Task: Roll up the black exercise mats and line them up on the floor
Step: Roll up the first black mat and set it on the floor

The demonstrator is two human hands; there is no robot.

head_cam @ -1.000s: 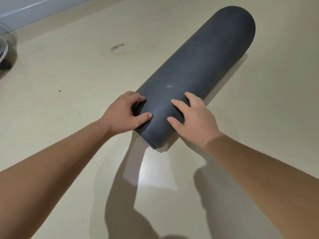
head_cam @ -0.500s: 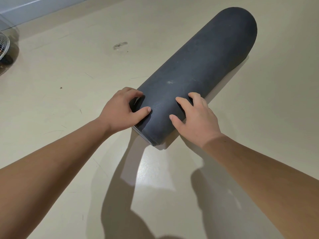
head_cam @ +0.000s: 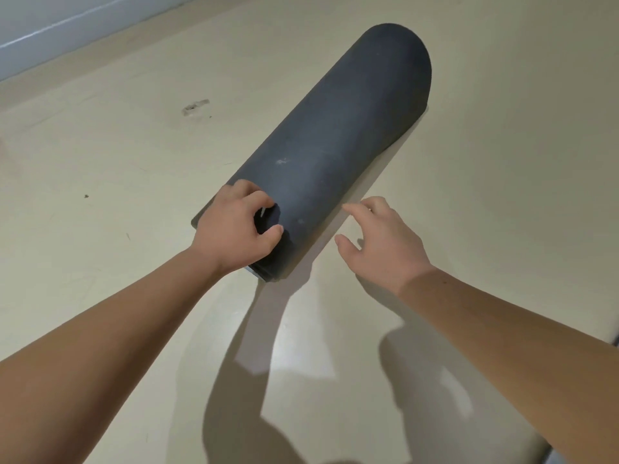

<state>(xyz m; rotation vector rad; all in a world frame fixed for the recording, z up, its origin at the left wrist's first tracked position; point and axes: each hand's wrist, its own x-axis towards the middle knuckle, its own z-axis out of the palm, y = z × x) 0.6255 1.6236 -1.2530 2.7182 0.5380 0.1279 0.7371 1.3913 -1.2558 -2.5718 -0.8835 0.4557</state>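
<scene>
One rolled black exercise mat lies on the cream floor, running from the near centre away to the upper right. My left hand rests on the roll's near end, fingers and thumb curled onto its top and left side. To the right of that end hovers my right hand, fingers spread, off the mat and holding nothing. The layered near edge of the roll shows below my left hand.
Cream floor stretches all around, with a scuff mark to the upper left. A pale wall base runs along the top left. A dark edge shows at the far right.
My right hand has come off the mat and moved out to the right with fingers spread. The left hand stays on the near end. The fan at the left edge has left the view.
</scene>
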